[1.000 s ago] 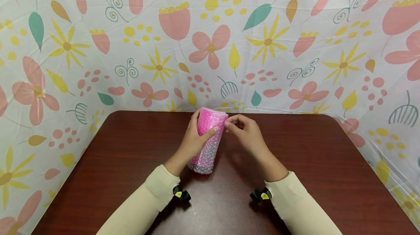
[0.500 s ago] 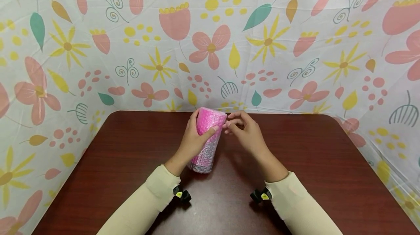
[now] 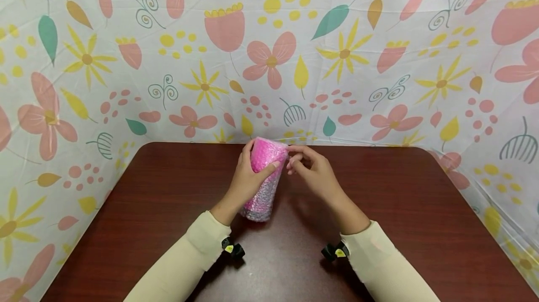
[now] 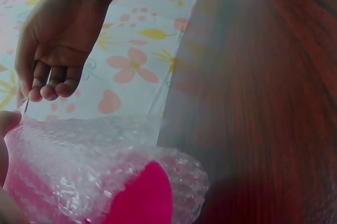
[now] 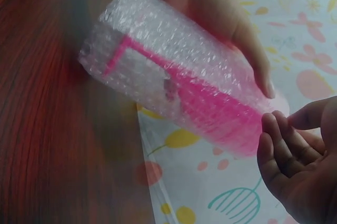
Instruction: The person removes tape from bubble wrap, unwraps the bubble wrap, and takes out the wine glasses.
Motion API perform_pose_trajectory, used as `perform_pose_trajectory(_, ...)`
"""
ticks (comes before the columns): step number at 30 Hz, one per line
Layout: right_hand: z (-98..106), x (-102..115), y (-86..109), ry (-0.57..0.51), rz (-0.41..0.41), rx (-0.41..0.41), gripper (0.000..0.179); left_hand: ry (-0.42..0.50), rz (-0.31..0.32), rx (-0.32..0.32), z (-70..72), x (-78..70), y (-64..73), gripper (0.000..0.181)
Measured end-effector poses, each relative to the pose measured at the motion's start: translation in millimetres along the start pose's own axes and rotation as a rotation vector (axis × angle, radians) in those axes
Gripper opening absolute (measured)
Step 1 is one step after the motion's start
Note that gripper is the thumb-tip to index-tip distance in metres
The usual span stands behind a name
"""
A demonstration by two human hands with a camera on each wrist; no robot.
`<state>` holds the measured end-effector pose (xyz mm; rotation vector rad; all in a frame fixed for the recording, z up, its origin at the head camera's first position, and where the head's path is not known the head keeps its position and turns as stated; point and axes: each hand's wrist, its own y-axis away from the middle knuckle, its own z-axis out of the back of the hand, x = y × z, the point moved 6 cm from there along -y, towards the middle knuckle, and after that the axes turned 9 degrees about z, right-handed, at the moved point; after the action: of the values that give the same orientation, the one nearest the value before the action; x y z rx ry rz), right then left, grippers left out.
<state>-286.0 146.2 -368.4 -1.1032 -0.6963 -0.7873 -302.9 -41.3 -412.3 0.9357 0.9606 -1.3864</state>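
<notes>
A bubble-wrapped pink bundle, roughly cylindrical, leans to the right over the far middle of the table. My left hand grips its upper part from the left, thumb across the front. In the right wrist view, the pink thing shows through the clear bubble wrap; its exact kind is hidden. My right hand is at the bundle's upper right edge, the index finger reaching to the wrap and the other fingers loosely bent. A thin line shows by the right hand in the left wrist view; what it is cannot be told.
The dark reddish-brown wooden table has rounded far corners. A white cloth printed with flowers and leaves hangs behind and along both sides. Each wrist carries a small black camera under a cream sleeve.
My right hand's fingers have loosened from a pinch at the bundle's edge, and the index finger now extends onto that edge. The bundle has shifted slightly left in my left hand's hold.
</notes>
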Motion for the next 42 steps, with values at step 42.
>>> perform_pose_trajectory(42,2.3,-12.7,0.3,-0.003,-0.2,0.076,0.044,-0.011,-0.041,0.044,8.1,-2.9,-7.6,0.092)
